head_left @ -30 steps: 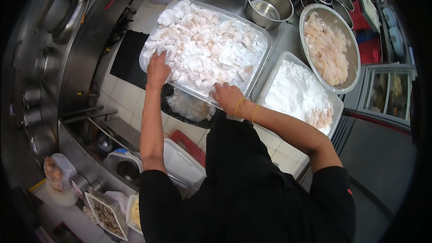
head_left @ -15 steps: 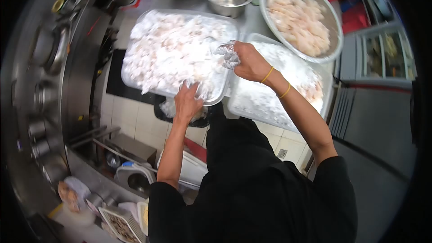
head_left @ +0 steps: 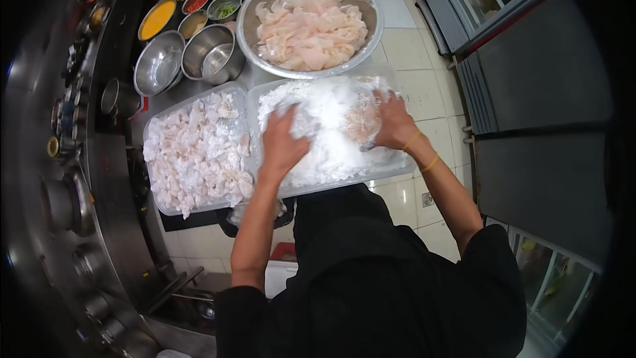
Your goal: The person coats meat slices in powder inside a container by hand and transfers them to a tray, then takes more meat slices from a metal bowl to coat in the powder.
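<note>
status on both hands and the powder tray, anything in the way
Left hand, blurred, at white powder. Right hand at pale pieces in tray. Nothing visible blocking either hand.

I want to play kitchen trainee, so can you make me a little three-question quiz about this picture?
1. On which side does the person wear the thin yellow bands?

2. True or false: the bare left hand and the bare right hand are both at the rectangular pale tray of loose white powder.

3. What is in the large round silver metal bowl just beyond that tray?
A) sliced lemons
B) pale pink raw strips
C) brown noodles

Key: 1. Right. 2. True. 3. B.
</note>
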